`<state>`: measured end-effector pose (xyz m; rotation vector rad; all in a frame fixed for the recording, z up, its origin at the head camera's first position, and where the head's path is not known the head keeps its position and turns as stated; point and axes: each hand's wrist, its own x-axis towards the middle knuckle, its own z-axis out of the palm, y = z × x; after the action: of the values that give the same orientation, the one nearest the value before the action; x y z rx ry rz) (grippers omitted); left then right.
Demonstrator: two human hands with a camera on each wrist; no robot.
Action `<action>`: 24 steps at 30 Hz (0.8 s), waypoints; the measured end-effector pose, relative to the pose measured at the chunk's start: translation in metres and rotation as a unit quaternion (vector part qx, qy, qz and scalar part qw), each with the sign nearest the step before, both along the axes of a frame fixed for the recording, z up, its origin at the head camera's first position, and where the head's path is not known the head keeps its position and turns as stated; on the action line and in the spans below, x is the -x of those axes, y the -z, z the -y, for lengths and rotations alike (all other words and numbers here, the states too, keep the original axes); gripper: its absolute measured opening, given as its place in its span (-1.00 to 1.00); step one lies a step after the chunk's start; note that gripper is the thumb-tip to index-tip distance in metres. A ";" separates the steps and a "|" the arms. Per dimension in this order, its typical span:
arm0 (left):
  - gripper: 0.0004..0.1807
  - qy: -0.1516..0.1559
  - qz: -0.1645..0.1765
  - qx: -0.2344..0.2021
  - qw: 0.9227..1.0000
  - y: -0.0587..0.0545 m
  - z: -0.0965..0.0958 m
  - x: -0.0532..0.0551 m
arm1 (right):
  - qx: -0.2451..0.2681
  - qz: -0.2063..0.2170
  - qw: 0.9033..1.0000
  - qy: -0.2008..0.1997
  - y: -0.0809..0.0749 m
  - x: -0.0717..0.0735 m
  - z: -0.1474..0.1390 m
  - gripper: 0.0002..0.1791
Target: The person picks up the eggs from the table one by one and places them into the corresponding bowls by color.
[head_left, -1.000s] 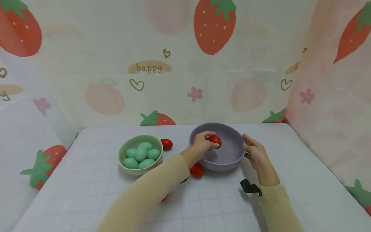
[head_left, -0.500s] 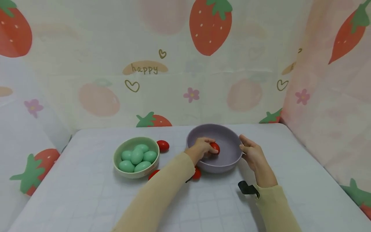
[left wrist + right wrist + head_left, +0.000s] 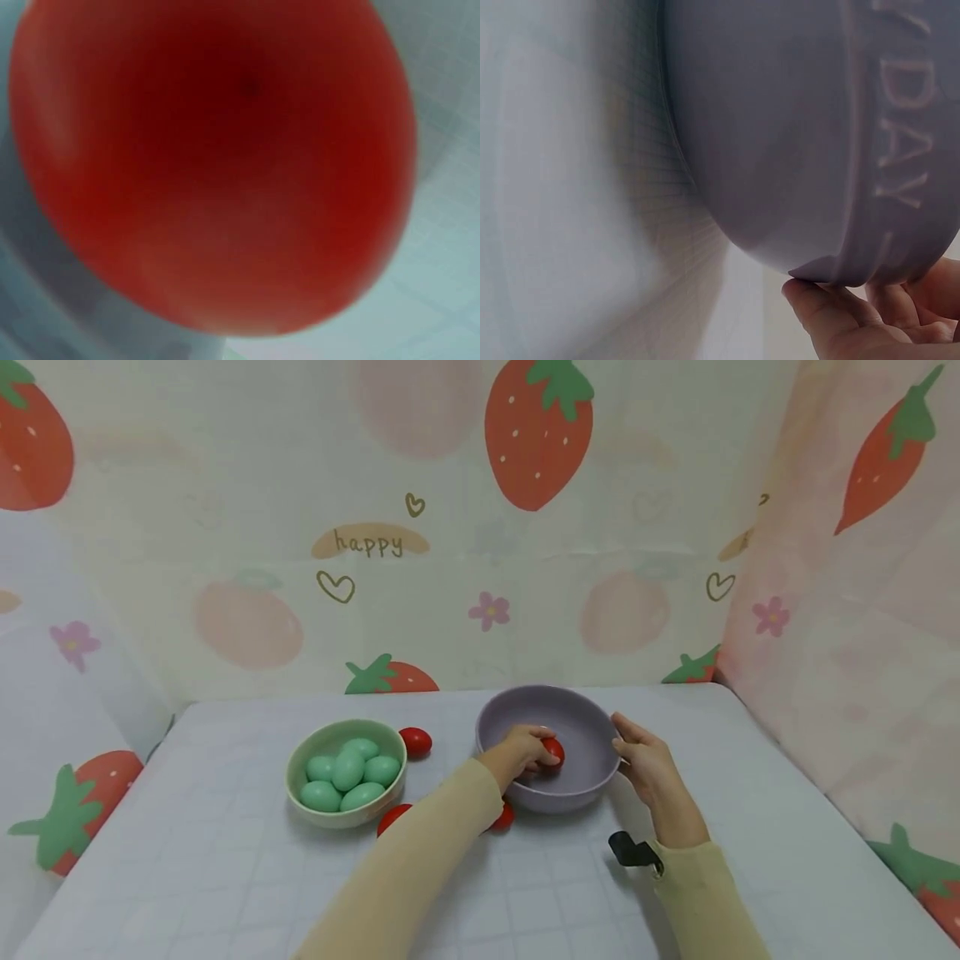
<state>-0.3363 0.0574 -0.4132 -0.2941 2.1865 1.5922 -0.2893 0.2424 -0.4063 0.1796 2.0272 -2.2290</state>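
The left hand [image 3: 523, 750] reaches over the near left rim of the purple bowl [image 3: 591, 747] and pinches a red egg [image 3: 553, 753] between fingers and thumb, inside that bowl. A second ago the egg was higher above the inside of the bowl; now it sits lower in it, and the hand has gone down with it. Whether the egg touches the bottom I cannot tell. The right hand [image 3: 654, 774] holds the right side of the purple bowl, as it did before, and the right wrist view shows its fingers against the outer wall, which bears raised letters. The two hands are apart, on opposite sides of the bowl. Near the left sleeve [image 3: 420, 864], one red egg [image 3: 504, 817] lies just in front of the purple bowl, and another [image 3: 393, 817], hidden by the sleeve a second ago, now shows in part by the green bowl [image 3: 347, 817]. A further red egg [image 3: 416, 742] lies beside the green bowl's far right side, where it was. Six green eggs [image 3: 348, 770] fill the green bowl, unchanged. A blurred red shape [image 3: 225, 172] fills most of the left wrist view; which egg it is, I cannot tell.
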 end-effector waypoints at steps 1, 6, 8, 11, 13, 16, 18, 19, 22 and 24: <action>-0.44 0.002 -0.002 0.000 1.000 -0.001 0.000 0.000 | 0.000 -0.001 1.000 0.000 0.000 0.000 0.000 -0.34; -0.38 0.009 -0.006 0.001 1.000 -0.003 0.002 -0.003 | 0.000 -0.001 1.000 0.003 0.000 0.000 0.002 -0.34; -0.36 0.013 -0.005 0.003 1.000 -0.004 0.004 -0.005 | 0.000 0.000 1.000 0.004 0.000 0.001 0.002 -0.34; -0.35 0.018 -0.006 0.008 1.000 -0.006 0.006 -0.006 | 0.003 -0.003 1.000 0.003 0.001 0.001 0.003 -0.34; -0.36 0.020 -0.005 0.012 1.000 -0.008 0.007 -0.007 | 0.005 -0.003 1.000 0.003 0.001 0.000 0.003 -0.34; -0.37 0.018 -0.002 0.018 1.000 -0.011 0.007 -0.008 | 0.009 -0.003 1.000 0.004 0.001 0.000 0.004 -0.34; -0.38 0.016 -0.002 0.021 1.000 -0.013 0.007 -0.010 | 0.009 -0.001 1.000 0.006 0.001 0.000 0.005 -0.34; -0.39 0.014 -0.002 0.021 1.000 -0.015 0.007 -0.011 | 0.009 0.000 1.000 0.008 0.000 0.000 0.005 -0.34; -0.39 0.009 -0.003 0.013 1.000 -0.020 0.008 -0.013 | 0.007 0.003 1.000 0.009 0.000 0.000 0.005 -0.35; -0.39 0.004 -0.006 0.000 1.000 -0.024 0.010 -0.015 | 0.003 0.004 1.000 0.010 -0.001 0.000 0.005 -0.35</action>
<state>-0.3211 0.0477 -0.3889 -0.2753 2.1936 1.5937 -0.2892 0.2376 -0.4057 0.2087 2.0222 -2.2420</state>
